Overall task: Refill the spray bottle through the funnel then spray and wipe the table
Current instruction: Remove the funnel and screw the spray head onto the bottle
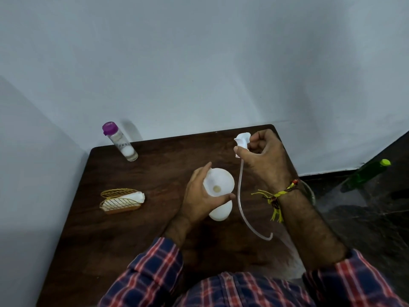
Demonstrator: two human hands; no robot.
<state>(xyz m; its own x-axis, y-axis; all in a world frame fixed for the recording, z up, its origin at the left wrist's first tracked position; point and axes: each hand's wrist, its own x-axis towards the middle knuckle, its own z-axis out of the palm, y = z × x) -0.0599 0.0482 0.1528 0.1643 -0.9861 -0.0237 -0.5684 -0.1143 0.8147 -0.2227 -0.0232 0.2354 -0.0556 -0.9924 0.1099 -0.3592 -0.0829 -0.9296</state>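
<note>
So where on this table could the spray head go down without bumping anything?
Bare wood lies along the near left of the table, in front of the napkin holder, and between the purple-capped bottle and the right hand. The middle is crowded: the left hand holds the funnel on the spray bottle, with the spray head tube dangling beside.

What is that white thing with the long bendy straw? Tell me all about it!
It is the spray head, taken off its bottle. The top is white plastic, pinched in the fingers of the right hand, which holds it up above the brown table. From it hangs a thin, see-through tube that drops down and curls toward the person at its end. It touches nothing but that hand, as far as can be seen.
</note>
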